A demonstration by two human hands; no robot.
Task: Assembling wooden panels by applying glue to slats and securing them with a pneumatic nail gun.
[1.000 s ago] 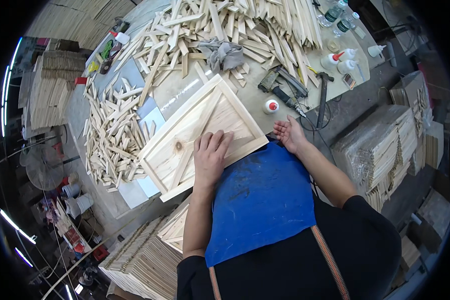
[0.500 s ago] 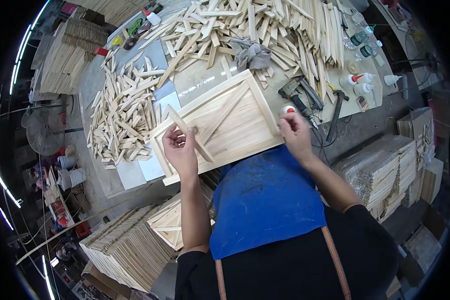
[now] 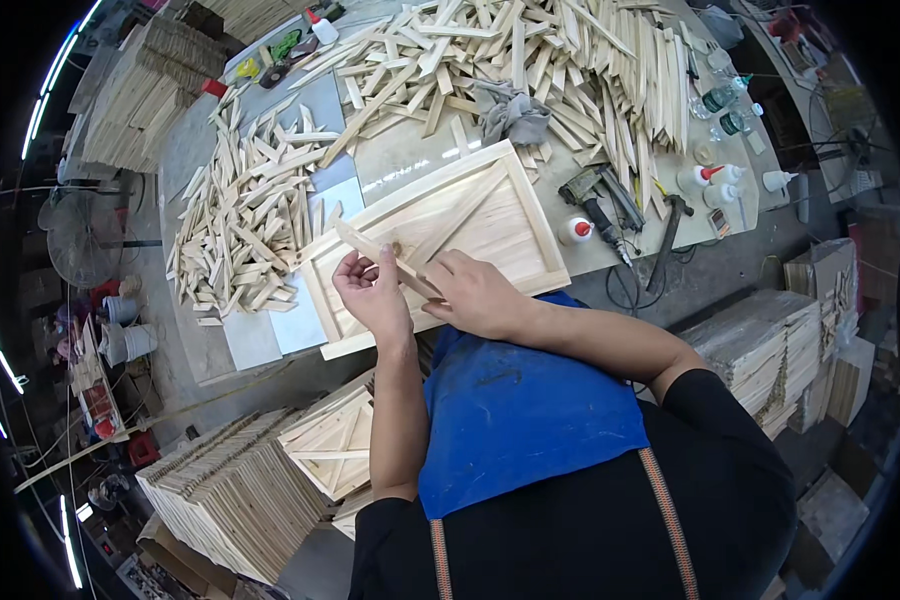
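A framed wooden panel [image 3: 490, 236] lies at the table's front edge, against my blue apron [image 3: 540, 370]. One diagonal strip [image 3: 462, 214] crosses its boards. Above the panel's left half, my left hand [image 3: 378, 298] pinches a short wooden strip [image 3: 358, 239] between thumb and fingers. My right hand [image 3: 478, 296] is at the strip's lower right end, thumb below and fingers over it. Both hands are closed on this one piece, which slants down to the right. Part of the strip is hidden by the right fingers.
Loose strips [image 3: 240, 225] heap at the left, with a larger pile [image 3: 450, 60] at the back. Right of the panel are a red-capped glue bottle [image 3: 575, 231], a nail gun [image 3: 592, 195] and a hammer [image 3: 672, 228]. Stacked panels [image 3: 235, 490] stand below left.
My right hand has come left from beside the glue bottle onto the strip's lower end. That bottle now shows fully. My left hand still holds the strip, shifted slightly right.
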